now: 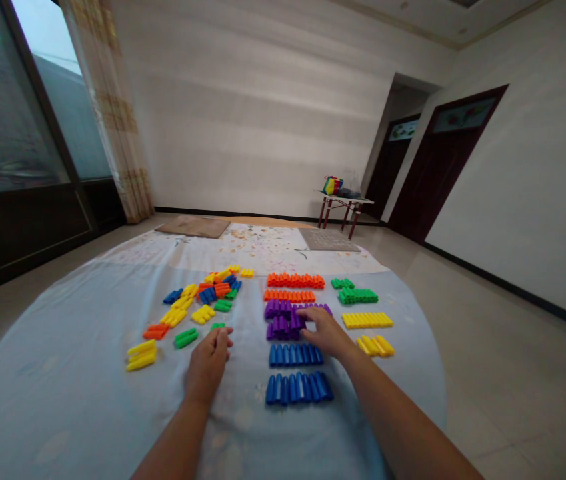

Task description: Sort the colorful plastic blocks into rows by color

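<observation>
My right hand [323, 328] reaches over the purple bullet-shaped plastic blocks [277, 328], thumb and fingers closed on the right end of the nearer purple group. Part of the farther purple row is hidden behind that hand. My left hand [209, 363] rests on the cloth with its fingers curled together; whatever is inside them, if anything, cannot be seen. Just beyond its fingertips lies a green block group [217, 326], partly covered. Two rows of blue blocks [299, 389] lie nearer to me than the purple ones, and orange rows [295, 281] lie farther off.
Mixed yellow, orange, blue and green blocks [203, 314] are scattered at the left. Green blocks [357, 295] and yellow rows [367, 321] sit at the right. A pale blue tablecloth [87, 373] covers the round table. Brown board [195, 227] and grey mat [330, 240] lie beyond.
</observation>
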The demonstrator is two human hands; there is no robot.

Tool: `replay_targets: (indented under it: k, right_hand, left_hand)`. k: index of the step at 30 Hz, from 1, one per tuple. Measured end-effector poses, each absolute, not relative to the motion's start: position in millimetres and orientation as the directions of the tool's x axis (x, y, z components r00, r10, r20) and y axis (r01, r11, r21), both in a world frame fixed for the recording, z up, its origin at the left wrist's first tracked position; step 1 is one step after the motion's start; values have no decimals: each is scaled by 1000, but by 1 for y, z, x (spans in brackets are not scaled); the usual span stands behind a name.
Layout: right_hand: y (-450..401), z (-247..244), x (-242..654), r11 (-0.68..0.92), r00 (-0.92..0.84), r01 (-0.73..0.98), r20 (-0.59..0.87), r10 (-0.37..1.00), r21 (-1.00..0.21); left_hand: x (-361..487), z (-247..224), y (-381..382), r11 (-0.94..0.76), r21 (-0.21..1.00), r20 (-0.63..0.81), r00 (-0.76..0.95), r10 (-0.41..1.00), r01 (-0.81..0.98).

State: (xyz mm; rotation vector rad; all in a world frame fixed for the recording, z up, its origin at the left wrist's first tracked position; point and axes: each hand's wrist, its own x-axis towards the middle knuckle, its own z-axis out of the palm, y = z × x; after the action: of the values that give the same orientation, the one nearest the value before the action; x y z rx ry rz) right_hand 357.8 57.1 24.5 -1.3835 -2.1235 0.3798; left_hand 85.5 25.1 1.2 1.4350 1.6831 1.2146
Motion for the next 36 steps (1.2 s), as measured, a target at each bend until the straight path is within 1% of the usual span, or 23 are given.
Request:
replay_targets:
  k: [5, 9, 16, 20, 23, 27, 32, 36]
  right_hand:
    - [56, 21, 352, 415, -308, 725, 281, 909, -549]
    - [56, 19, 352, 407, -289, 711, 290, 913, -574]
    - [57, 18, 351, 415, -297, 706, 292, 909, -574]
    - [55, 19, 354, 429, -284, 677, 325, 902, -598]
    - [50, 23, 360, 424, -232, 660, 368, 900, -620]
    - [39, 20, 371, 372, -127, 669, 395, 910, -644]
    - [33, -8, 386, 283, -21, 677, 367, 930, -680]
    - [32, -24, 390, 236, 29, 670, 342, 939, -704]
  left_hand:
    - [86, 1, 25, -9, 915, 113, -234, 966, 404]
    - [88, 4, 24, -20, 920, 123, -240, 963, 391]
    - [87, 5, 24, -18, 918, 123, -241, 963, 395]
    - [87, 4, 24, -23, 912, 130, -235, 963, 409]
    - [86, 4, 24, -32, 911, 139, -231, 963, 412]
    - [86, 1, 24, -37, 906, 147, -230, 962, 422]
    - [88, -1, 24, -45, 877, 170, -222, 960, 479]
    - [91, -1, 19, -57, 840, 215, -234, 948, 539]
